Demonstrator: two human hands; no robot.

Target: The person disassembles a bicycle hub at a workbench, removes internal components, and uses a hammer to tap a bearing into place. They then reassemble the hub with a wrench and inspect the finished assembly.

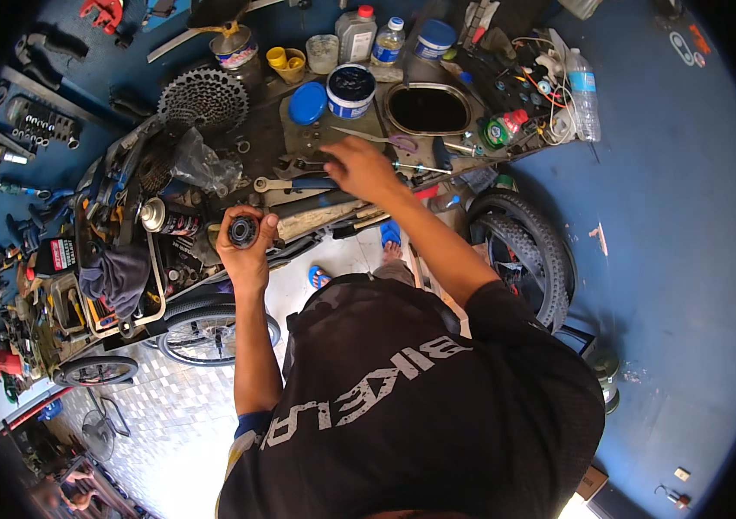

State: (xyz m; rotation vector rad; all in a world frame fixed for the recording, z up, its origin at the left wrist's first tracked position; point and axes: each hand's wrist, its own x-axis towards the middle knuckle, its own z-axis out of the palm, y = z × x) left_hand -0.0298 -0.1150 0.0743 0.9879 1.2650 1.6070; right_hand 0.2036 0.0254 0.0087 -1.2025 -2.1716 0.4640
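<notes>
My left hand point(247, 256) is closed around a round black part point(243, 230) with a ringed open end, likely a bicycle freehub body. It is raised in front of the bench edge. Farther right, my right hand point(357, 170) reaches over the bench with fingers apart and pointing down; I see nothing held in it. Just left of those fingers is an adjustable wrench point(297, 164). A ratcheting wrench point(266, 184) and a blue-handled tool point(314, 182) lie nearby. Beyond the right hand are scissors point(401, 143) with a purple handle and an open tub of dark grease point(351, 86).
A large cassette point(203, 99), a clear plastic bag point(203, 163) and a spray can point(154, 215) crowd the bench's left. A blue lid point(307, 104) and a dark oval basin point(428, 108) sit farther back. Bicycle tyres point(528, 251) stand below the bench at right.
</notes>
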